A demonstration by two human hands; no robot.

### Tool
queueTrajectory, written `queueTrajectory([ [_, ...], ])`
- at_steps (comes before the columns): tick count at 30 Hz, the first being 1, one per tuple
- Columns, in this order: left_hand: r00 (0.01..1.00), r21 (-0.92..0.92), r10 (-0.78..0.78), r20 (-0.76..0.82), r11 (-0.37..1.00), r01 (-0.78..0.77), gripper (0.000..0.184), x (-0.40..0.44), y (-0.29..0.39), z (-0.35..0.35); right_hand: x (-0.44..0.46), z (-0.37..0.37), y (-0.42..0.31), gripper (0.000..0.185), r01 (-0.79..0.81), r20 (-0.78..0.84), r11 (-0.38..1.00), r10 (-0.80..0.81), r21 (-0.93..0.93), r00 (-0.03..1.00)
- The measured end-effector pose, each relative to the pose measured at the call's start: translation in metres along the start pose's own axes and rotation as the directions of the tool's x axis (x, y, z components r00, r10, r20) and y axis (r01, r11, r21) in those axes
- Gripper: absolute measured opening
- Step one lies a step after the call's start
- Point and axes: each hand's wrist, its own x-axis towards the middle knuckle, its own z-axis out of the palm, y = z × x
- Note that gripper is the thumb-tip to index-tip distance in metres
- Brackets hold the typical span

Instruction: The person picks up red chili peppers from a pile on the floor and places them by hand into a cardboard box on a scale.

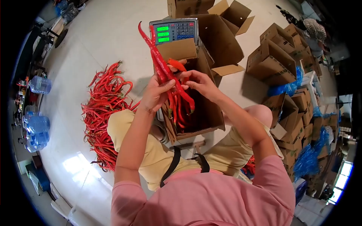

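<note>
Several long red chili peppers [161,64] are gripped in my left hand [157,91], its thumb closed across them. My right hand [200,83] has its fingers pinched on another red chili pepper [176,64], close beside the left hand's bunch. Both hands are above an open cardboard box [211,118] between my knees. More red peppers hang or lie at the box's near left part; the hands partly hide its inside. Behind the box stands a digital scale [179,30] with green lit displays and a keypad.
A large heap of red chili peppers [103,116] lies on the floor at left. Open cardboard boxes [222,41] stand behind the scale. Stacked cartons [273,60] and blue plastic [311,154] fill the right side. Large water bottles [37,124] stand at far left.
</note>
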Motion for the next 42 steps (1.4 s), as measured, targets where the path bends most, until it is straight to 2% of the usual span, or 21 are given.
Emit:
queueTrajectory([
  [2,1.000,-0.016,-0.003,0.018,1.000,0.004,0.033,0.001,-0.001,0.000,0.000,-0.003,0.001,0.023,-0.011,-0.025,1.000,0.011,-0.008,1.000],
  [6,1.000,-0.027,0.007,0.011,1.000,-0.007,0.037,0.002,0.000,-0.004,0.001,-0.006,-0.004,0.024,0.026,-0.089,0.989,-0.040,-0.149,0.995],
  [17,1.000,-0.019,0.003,-0.016,1.000,-0.003,0.038,0.000,0.001,-0.003,0.003,-0.007,0.004,0.025,-0.037,-0.131,0.993,0.022,-0.111,0.991],
  [26,0.998,-0.015,0.056,0.016,0.998,-0.056,0.037,0.002,0.005,-0.005,0.001,-0.010,-0.001,0.025,-0.036,-0.098,0.994,0.026,-0.102,0.995],
  [32,0.992,0.004,0.103,-0.072,0.995,-0.103,0.037,0.000,0.012,-0.012,-0.005,-0.014,-0.030,0.025,-0.006,-0.176,0.995,-0.011,-0.097,0.984],
  [36,0.985,-0.015,0.146,-0.091,0.989,-0.148,0.035,0.002,0.014,-0.025,-0.023,-0.028,-0.057,0.023,0.111,-0.344,0.993,-0.091,0.039,0.934],
  [39,0.980,-0.037,0.172,-0.103,0.984,-0.176,0.034,0.003,0.013,-0.027,-0.040,-0.053,-0.075,0.022,0.282,-0.499,0.958,-0.217,0.056,0.839],
  [42,0.981,-0.083,0.162,-0.107,0.982,-0.171,0.033,0.002,0.013,-0.031,-0.078,-0.068,-0.089,0.021,0.474,-0.602,0.866,-0.296,0.158,0.742],
])
